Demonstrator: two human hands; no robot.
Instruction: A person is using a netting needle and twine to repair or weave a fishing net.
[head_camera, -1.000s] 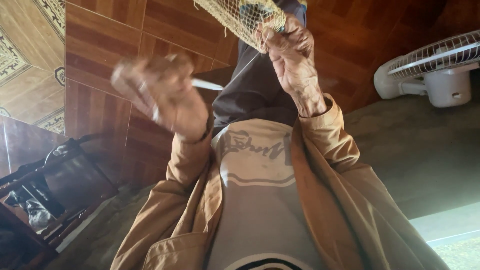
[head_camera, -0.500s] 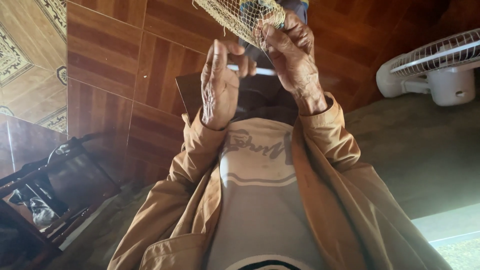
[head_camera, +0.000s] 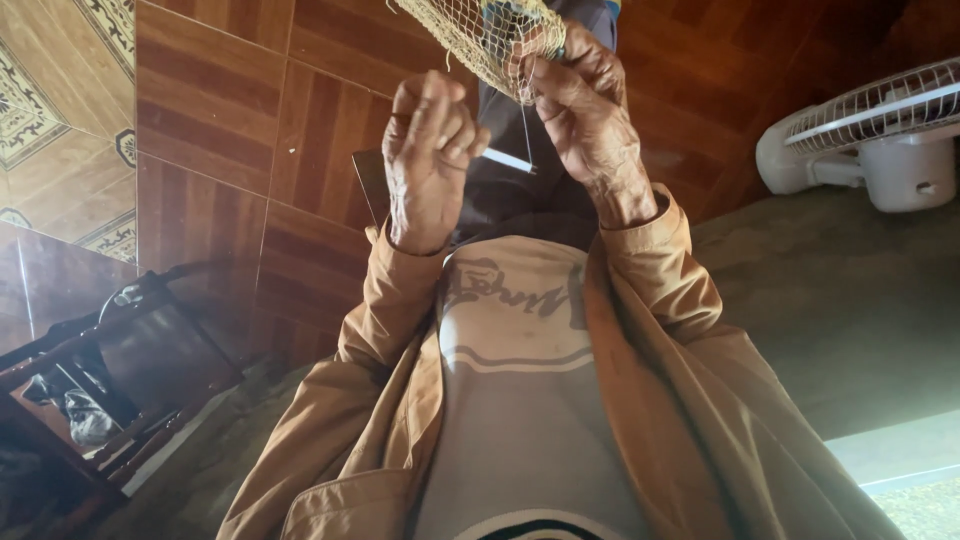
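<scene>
- Top centre of the frame: right hand (head_camera: 590, 120) pinches the pale mesh net (head_camera: 470, 35).
- Left hand (head_camera: 425, 160), fingers curled, grips a thin white netting needle (head_camera: 508, 160) just below.

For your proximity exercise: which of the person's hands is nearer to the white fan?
Right. The right hand grips the net, closer to the fan; the left hand is farther off.
</scene>
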